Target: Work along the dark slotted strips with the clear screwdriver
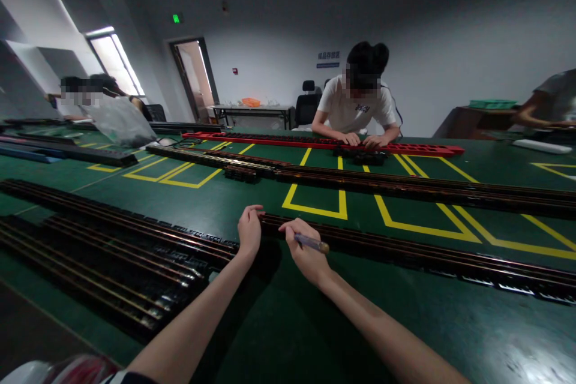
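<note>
A long black rail with copper-coloured strips (pixel 405 252) lies across the green table in front of me. My left hand (pixel 250 229) is at this rail, its fingers curled over the edge and its thumb side towards my other hand. Just to the right, my right hand (pixel 306 252) grips a slim pen-like tool (pixel 312 243) with a greyish barrel and a brownish rounded end. The tool slants back over the hand, and its tip is hidden by the fingers near the rail. More black rails (pixel 112 267) with copper strips lie side by side at the left.
Another long dark rail (pixel 360 183) crosses the table farther back, beyond yellow tape outlines (pixel 315 210). Across the table a person in a white shirt (pixel 355 105) bends over a red rail (pixel 270 140). A plastic bag (pixel 121 120) stands at the back left.
</note>
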